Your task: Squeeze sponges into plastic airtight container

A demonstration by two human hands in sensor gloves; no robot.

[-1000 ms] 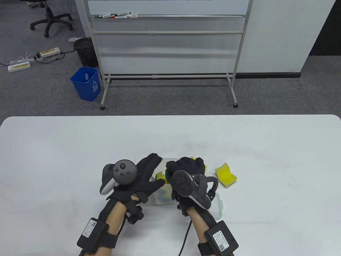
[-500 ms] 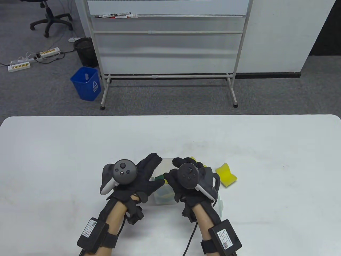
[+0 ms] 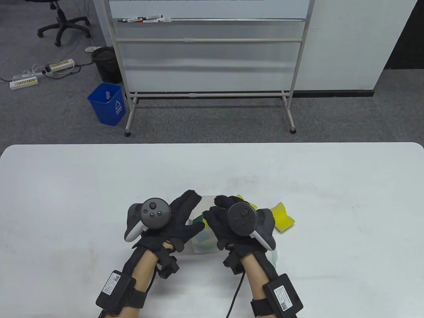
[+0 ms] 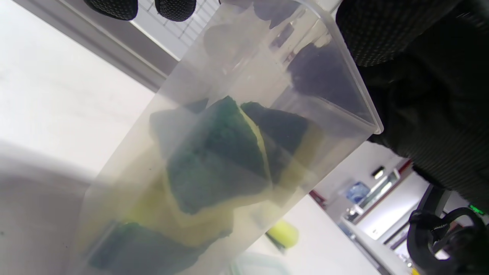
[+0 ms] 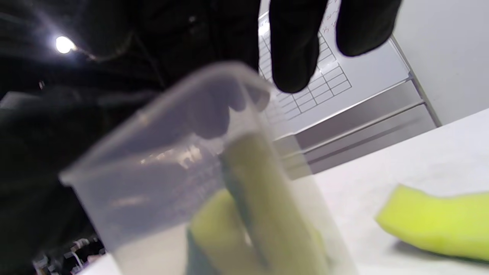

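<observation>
— What is staying hidden from where you are standing?

— Quite a lot. The clear, tall-walled plastic container [image 3: 202, 243] is sitting on the white table [image 3: 66, 198] between the two gloved hands, and they are covering most of its mouth. The left hand [image 3: 180, 220] is lying flat against its left wall, fingers stretched and spread. The right hand [image 3: 225, 225] is hovering over the opening with its fingers [image 5: 294, 57] hanging loosely apart, gripping nothing I can see.

— And the sponges?

— The yellow sponges with dark green scouring faces [image 4: 214, 160] are sitting packed inside the container, showing murkily through the frosted wall; how many, I cannot tell. One more yellow sponge [image 3: 281, 218] is lying on the table just right of the right hand, partly blocked by its tracker. A scrap of yellow is peeking out beyond the right fingertips, too covered to identify. A pale translucent lid [image 3: 273, 256] is peeping out beside the right wrist, mostly hidden.

— What is around the table?

— Grey carpet is running beyond it. A rolling whiteboard on a metal frame [image 3: 212, 49] is standing there, markers lying in its tray, with a blue plastic waste bin [image 3: 107, 104] and a black mesh bin [image 3: 105, 64] to its left. Power strips [image 3: 39, 74] are trailing across the floor, and an office chair [image 3: 61, 23] is being cut off at the top corner.
</observation>
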